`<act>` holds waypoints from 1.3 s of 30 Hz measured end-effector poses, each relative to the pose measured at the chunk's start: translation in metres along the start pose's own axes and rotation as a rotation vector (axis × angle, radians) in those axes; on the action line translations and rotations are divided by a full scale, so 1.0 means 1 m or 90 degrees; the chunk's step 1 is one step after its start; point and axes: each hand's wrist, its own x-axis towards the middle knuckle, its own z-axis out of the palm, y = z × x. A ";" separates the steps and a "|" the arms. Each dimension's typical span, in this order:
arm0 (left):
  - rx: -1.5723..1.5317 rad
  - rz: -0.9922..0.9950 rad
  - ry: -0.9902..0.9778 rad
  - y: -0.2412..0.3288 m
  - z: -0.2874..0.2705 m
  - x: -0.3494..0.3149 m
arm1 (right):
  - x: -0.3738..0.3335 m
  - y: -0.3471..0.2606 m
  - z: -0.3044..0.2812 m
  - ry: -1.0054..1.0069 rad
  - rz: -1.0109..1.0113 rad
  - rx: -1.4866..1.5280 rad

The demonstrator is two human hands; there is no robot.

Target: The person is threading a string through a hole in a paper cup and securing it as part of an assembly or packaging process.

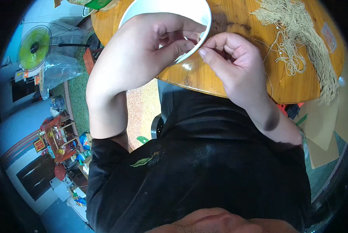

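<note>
Over the near rim of a white bowl (pixel 209 19), my left hand (pixel 148 48) is closed, thumb pressed toward its curled fingers. A small pale and brownish bit shows at its fingertips, too small to name. Just right of the rim, my right hand (pixel 238 62) pinches what looks like a thin string between thumb and forefinger. The two hands' fingertips are close together. A bundle of beige string (pixel 298 35) lies on the table's right side. One loose strand (pixel 270 83) from there runs down beside my right wrist.
The round wooden table (pixel 193 79) ends just in front of my body. A green fan (pixel 34 47) stands at the far left, near clear plastic sheeting (pixel 63 73). An orange-red rack (pixel 59 136) is at the left; flat cardboard (pixel 323 128) lies below the table at the right.
</note>
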 end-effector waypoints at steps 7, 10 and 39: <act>-0.073 -0.032 -0.032 0.001 0.003 0.009 | -0.001 -0.001 0.001 0.016 -0.011 -0.016; -0.024 0.018 -0.023 0.003 0.005 0.009 | -0.001 -0.002 0.000 0.013 -0.009 -0.014; -0.295 0.075 0.087 0.005 0.016 -0.003 | -0.003 0.002 0.001 0.005 -0.039 0.066</act>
